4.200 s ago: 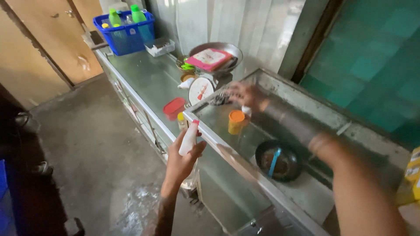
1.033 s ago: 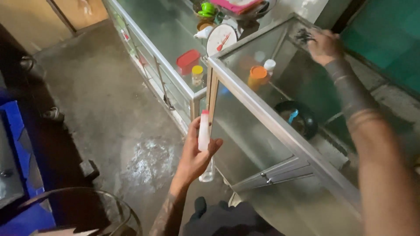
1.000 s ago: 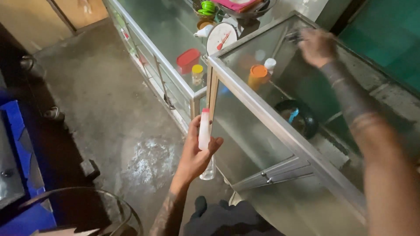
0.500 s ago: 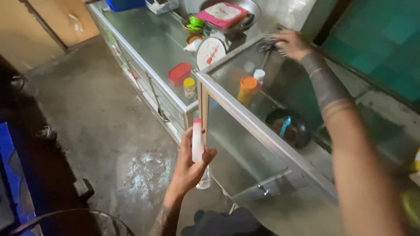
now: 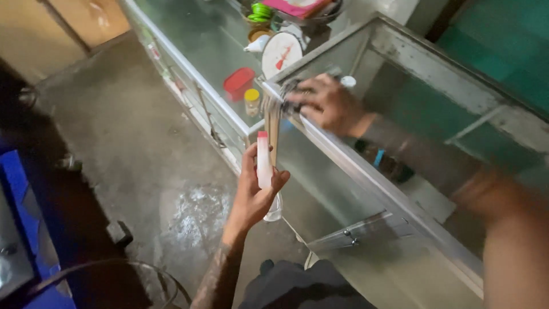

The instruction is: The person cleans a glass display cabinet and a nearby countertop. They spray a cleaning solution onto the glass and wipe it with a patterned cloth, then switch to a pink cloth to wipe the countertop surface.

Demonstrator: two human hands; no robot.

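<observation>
My left hand [image 5: 251, 191] holds a white spray bottle with a red top [image 5: 263, 160] upright, in front of the near corner of a glass display case [image 5: 366, 177]. My right hand [image 5: 326, 103] presses a dark scrubbing pad [image 5: 290, 91] against the case's top glass at its front left corner, blurred by motion. Inside the case a dark pan with a blue utensil [image 5: 386, 163] shows partly behind my right forearm.
A steel counter [image 5: 200, 51] runs to the back left with a red tub [image 5: 238, 83], a small yellow-lidded jar [image 5: 251, 102] and a kitchen scale [image 5: 280, 51]. A wet concrete floor [image 5: 148, 166] lies to the left. A dark round stool [image 5: 114, 286] sits at bottom left.
My right hand has swept from the case's far corner to its near front corner with the pad. The left hand still holds the bottle in about the same place.
</observation>
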